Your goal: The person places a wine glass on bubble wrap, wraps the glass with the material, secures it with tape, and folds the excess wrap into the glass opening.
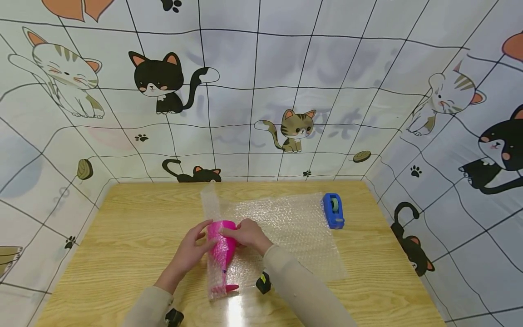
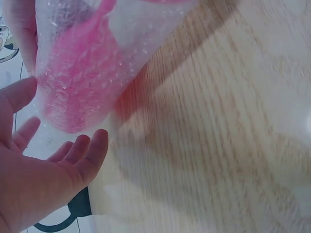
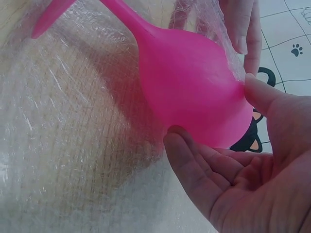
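A pink wine goblet [image 1: 224, 249] lies on its side on a sheet of bubble wrap [image 1: 286, 236], bowl away from me and foot near me. A fold of the wrap covers its left part; in the right wrist view the bowl [image 3: 194, 87] shows bare on one side. My right hand [image 1: 250, 234] grips the bowl near its rim, thumb on one side and fingers on the other. At the left edge of the wrapped bowl is my left hand [image 1: 189, 250]. Its loosely bent fingers [image 2: 92, 158] stand apart from the bowl, the thumb by the wrap.
A blue tape dispenser [image 1: 334, 211] with a roll of tape stands at the wrap's far right corner. All of this is on a wooden table [image 1: 143, 218]. Cat-patterned cloth [image 1: 245, 104] hangs behind the table and at its sides.
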Tool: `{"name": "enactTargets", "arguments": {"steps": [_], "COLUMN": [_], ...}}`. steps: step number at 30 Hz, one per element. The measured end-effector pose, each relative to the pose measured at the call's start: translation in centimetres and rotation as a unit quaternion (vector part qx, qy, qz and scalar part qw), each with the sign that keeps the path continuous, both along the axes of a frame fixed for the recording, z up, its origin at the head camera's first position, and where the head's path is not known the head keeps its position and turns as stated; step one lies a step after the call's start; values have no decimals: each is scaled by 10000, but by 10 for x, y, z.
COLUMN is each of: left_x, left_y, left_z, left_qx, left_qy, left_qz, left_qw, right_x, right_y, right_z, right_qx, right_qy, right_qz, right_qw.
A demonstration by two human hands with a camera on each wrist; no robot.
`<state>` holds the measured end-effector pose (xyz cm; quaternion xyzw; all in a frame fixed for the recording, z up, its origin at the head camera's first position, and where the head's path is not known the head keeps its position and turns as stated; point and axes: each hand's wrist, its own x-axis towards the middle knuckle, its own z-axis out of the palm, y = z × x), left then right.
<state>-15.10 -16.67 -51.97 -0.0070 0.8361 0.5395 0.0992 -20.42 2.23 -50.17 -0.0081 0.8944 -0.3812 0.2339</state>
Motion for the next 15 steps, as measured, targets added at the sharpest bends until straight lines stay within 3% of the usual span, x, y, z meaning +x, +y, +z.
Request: {"name": "enactTargets", "arguments": {"steps": [6, 15], "left_x": [0, 1], "left_y": [4, 10], "left_z": [1, 1], "left_qx": [310, 348], "left_qy": [-436, -998], "left_qz": [295, 361], "left_qw": [9981, 9937], "right_x": [0, 0], "right_y": [4, 5], "right_z": [-1, -3], "right_qx": [-127, -292], "right_qy": [-47, -135], "right_qz": [-24, -172], "right_qw": [9999, 9993]}}
